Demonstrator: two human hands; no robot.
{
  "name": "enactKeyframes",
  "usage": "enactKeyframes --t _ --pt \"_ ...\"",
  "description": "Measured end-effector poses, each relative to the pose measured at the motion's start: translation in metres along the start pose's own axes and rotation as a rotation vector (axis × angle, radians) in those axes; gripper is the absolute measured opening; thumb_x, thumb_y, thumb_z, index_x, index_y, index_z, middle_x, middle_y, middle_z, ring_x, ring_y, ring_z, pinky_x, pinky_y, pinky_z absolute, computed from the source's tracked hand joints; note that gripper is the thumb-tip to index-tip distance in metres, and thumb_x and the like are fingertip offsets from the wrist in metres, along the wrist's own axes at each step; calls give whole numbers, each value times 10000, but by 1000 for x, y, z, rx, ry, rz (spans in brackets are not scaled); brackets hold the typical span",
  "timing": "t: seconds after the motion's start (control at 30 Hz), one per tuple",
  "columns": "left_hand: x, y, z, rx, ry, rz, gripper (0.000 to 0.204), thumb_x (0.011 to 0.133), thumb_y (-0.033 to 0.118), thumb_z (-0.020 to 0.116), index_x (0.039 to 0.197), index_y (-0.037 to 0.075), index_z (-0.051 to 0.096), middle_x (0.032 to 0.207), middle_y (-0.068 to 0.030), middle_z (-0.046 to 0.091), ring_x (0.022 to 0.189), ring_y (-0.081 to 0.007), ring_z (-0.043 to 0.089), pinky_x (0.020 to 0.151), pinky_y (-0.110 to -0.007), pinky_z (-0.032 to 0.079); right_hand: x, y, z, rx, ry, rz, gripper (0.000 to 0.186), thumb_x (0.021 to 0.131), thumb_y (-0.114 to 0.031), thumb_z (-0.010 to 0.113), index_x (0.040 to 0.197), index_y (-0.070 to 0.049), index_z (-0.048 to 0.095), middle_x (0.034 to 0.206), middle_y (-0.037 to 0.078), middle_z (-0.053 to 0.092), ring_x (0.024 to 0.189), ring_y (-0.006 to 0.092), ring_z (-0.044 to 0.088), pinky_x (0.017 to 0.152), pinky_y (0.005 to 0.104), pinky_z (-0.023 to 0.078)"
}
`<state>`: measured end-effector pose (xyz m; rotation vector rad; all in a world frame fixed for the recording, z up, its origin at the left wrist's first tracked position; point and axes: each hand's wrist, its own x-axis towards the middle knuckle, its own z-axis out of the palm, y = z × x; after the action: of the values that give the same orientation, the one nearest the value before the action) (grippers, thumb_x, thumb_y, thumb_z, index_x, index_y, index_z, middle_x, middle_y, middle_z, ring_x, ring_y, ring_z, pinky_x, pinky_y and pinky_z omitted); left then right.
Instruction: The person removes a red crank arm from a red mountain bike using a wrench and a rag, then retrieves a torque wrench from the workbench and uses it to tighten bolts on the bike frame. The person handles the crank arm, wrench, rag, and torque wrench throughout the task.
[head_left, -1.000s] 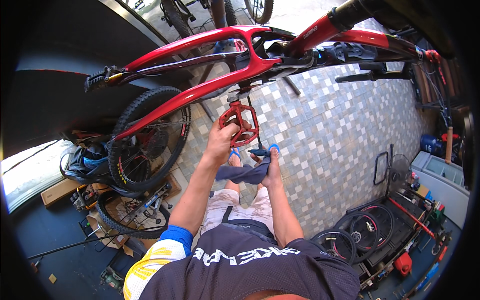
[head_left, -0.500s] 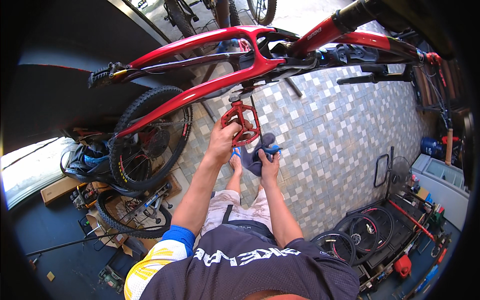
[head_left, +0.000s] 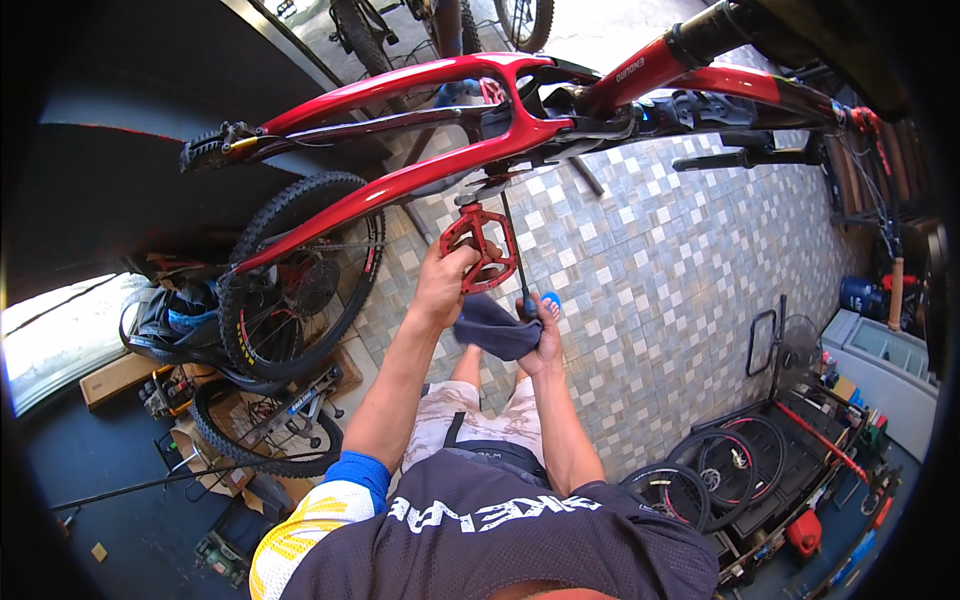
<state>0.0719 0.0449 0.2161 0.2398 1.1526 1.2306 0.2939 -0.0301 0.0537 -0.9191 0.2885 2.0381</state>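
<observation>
A red mountain bike frame (head_left: 400,185) spans the view in front of me, held above the floor. My left hand (head_left: 440,285) is closed round a red flat pedal (head_left: 475,235) on the near side of the frame. To its right, my right hand (head_left: 544,345) is closed on a dark grey cloth (head_left: 497,332) and the dark handle of a long, thin-shafted tool (head_left: 514,235). The tool's shaft runs up to the crank area beside the pedal; its exact tip is hard to make out. The cloth hangs left from my right hand, below the pedal.
A bike wheel (head_left: 300,280) leans under the frame's rear at left, with another wheel (head_left: 265,430) and boxes below it. Several wheels lie by a black rack (head_left: 760,490) at lower right, near a fan (head_left: 797,345) and white freezer (head_left: 885,365). Tiled floor (head_left: 650,300) lies between.
My right hand has shifted and turned slightly, with its fingers round the tool's handle. The cloth has swung left and spread out. My left hand stays on the pedal.
</observation>
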Motion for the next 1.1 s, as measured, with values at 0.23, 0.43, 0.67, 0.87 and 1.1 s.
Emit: enactKeyframes --t 0.23,0.43,0.67,0.87,1.1 --pt "2 -1 -1 29 -32 3 466 894 6 501 1356 13 559 1055 -132 725 993 -247 724 821 -409 623 2 19 8 -373 155 -234 352 953 -75 712 1290 -80 610 1065 47 701 933 208 714 821 353 601" --pt "3 -3 -1 23 -32 13 455 898 15 507 1349 15 558 1059 -132 718 987 -250 722 830 -411 622 -9 14 13 -310 101 -206 446 995 -309 682 1374 -123 540 1124 84 659 943 184 703 839 393 609" --pt "0 -1 -1 6 -33 8 447 899 12 505 1343 12 562 1065 -132 711 1007 -251 711 840 -412 624 -2 7 12 -26 156 -71 390 1001 -373 671 1303 -148 572 1144 121 688 979 257 705 879 477 598" --pt "0 2 -1 12 -19 2 450 895 -1 494 1339 8 565 1075 -137 710 1015 -254 709 840 -415 626 18 8 -13 -22 115 -52 232 954 -89 704 1173 -147 656 1076 77 722 963 248 710 900 411 586" --pt "3 2 1 26 -42 -10 461 894 -3 488 1350 7 557 1085 -142 707 1029 -253 704 844 -413 623 26 18 -26 -1082 259 -707 294 927 -110 776 1202 -104 673 958 19 686 868 131 659 785 270 545"
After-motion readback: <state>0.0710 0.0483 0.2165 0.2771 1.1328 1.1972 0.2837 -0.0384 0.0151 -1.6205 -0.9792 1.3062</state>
